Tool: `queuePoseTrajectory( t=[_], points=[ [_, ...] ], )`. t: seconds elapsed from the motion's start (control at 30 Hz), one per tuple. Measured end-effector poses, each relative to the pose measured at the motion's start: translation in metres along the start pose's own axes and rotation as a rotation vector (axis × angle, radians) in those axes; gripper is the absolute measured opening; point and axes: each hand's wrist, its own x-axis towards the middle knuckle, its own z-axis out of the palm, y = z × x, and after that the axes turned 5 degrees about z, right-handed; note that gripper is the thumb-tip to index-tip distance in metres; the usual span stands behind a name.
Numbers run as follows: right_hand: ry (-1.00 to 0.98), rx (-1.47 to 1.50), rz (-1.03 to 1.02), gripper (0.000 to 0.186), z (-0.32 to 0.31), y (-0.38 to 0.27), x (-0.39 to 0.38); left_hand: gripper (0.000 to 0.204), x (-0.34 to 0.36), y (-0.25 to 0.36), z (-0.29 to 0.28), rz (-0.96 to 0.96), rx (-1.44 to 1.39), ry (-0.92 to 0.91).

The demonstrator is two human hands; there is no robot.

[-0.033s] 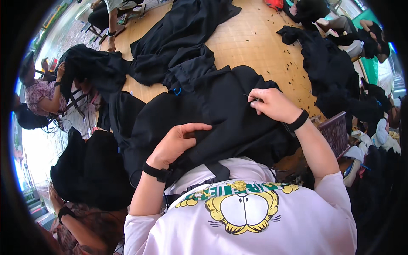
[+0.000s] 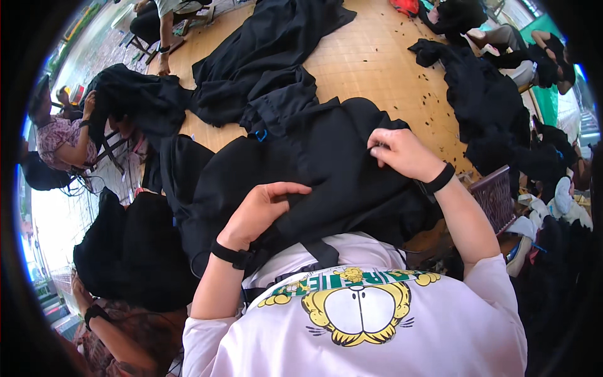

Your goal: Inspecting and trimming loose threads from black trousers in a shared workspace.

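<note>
Black cloth (image 2: 251, 169) lies spread over my lap and the near part of the wooden table. My left hand (image 2: 259, 210) is at its middle, index finger stretched along the fabric, thumb bent in below; a small fold of the cloth rises at the fingertip and seems gripped there. Farther right and slightly higher, my right hand (image 2: 402, 151) is closed in a pinch above the cloth. The thin needle it pinches showed in the earlier picture and is hardly visible now. A small blue clip-like piece (image 2: 259, 135) sits on the cloth ahead of my left hand.
More black fabric (image 2: 270, 44) covers the tan tabletop (image 2: 358, 69) ahead, and another heap (image 2: 483, 107) lies at right. Small dark bits dot the table. A brown carved chair back (image 2: 496, 200) stands by my right elbow. Several people sit around, some handling black cloth.
The needle at my right fingertips no longer stands out, as the hand has turned slightly. My left hand has shifted only a hair to the left.
</note>
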Motion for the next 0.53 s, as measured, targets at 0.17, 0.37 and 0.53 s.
queuePoseTrajectory(
  t=[0.17, 0.37, 0.53],
  points=[
    [0.548, 0.245, 0.155, 0.018, -0.028, 0.018, 0.001, 0.021, 0.016, -0.017, 0.003, -0.059, -0.347, 0.177],
    [0.666, 0.181, 0.040, 0.019, -0.018, -0.015, -0.022, 0.025, 0.031, -0.018, 0.015, -0.062, -0.310, 0.186],
    [0.377, 0.172, -0.161, 0.015, 0.011, -0.057, -0.053, 0.030, 0.034, -0.019, 0.012, -0.108, -0.342, 0.165]
  ],
)
